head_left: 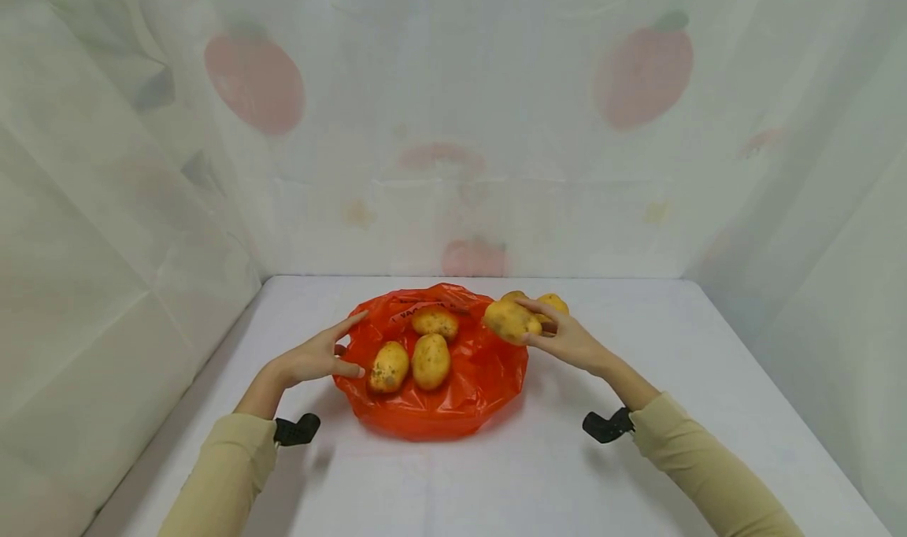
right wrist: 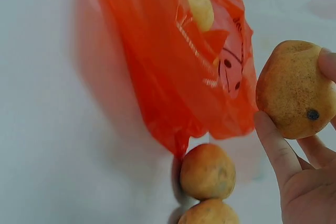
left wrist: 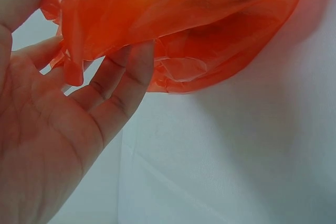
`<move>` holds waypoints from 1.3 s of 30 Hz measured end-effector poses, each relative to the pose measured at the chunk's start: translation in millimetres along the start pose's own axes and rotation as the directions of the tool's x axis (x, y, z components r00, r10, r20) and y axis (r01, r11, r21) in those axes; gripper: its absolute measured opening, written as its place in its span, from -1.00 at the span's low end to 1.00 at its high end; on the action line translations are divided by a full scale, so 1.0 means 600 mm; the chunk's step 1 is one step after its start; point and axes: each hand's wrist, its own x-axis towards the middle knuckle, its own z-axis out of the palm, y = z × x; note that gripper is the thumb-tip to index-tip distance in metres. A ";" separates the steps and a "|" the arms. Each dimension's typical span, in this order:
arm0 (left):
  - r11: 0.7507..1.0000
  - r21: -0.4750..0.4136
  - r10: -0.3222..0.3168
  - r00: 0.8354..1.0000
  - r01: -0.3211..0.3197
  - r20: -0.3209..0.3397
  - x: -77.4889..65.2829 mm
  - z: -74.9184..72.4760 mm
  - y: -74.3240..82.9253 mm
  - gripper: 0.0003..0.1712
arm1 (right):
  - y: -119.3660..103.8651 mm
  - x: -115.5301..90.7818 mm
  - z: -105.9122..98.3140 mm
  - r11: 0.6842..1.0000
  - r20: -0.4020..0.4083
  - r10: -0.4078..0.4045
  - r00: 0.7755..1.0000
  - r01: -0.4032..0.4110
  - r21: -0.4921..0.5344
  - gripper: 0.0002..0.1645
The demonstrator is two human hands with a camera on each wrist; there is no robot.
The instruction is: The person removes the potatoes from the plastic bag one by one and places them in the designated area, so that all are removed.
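Observation:
A red plastic bag (head_left: 460, 395) lies spread with its mouth open, and three potatoes (head_left: 431, 361) show inside it. My left hand (head_left: 312, 360) holds the bag's left edge, thumb and index finger spread apart; in the left wrist view, the fingers (left wrist: 126, 85) go in behind the thin red film. Over the bag's right rim, my right hand (head_left: 567, 338) grips a potato (head_left: 510, 321) between thumb and fingers. That potato (right wrist: 295, 90) has a dark spot in the right wrist view. Two more potatoes (right wrist: 208, 171) rest on the table beside the bag, partly hidden by the right hand in the head view.
The white-covered table (head_left: 439, 482) extends around the bag. Pale sheeting printed with fruit (head_left: 641, 72) hangs behind it and along both sides. A black wrist device (head_left: 296, 429) sits on the left forearm, and another black device (head_left: 607, 425) on the right.

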 end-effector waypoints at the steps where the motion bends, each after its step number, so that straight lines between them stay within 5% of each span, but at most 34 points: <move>1: 1.000 -0.001 -0.001 1.000 0.001 0.000 0.000 0.000 0.000 0.07 | 0.011 0.002 -0.003 1.000 -0.007 -0.001 1.000 0.001 0.002 -0.28; 5: 1.000 0.005 -0.004 1.000 0.004 -0.001 0.002 0.000 -0.001 0.06 | 0.045 0.007 -0.016 1.000 -0.041 -0.019 0.999 0.020 0.005 -0.29; 28: 1.000 0.007 -0.011 1.000 0.011 0.002 0.004 0.000 -0.002 0.07 | 0.099 -0.001 -0.073 0.998 -0.254 0.043 0.966 -0.054 -0.036 -0.23; 39: 1.000 -0.012 -0.008 1.000 0.008 0.005 0.002 0.001 0.001 0.06 | 0.118 -0.001 -0.092 0.999 -0.309 0.049 0.950 -0.040 0.033 -0.22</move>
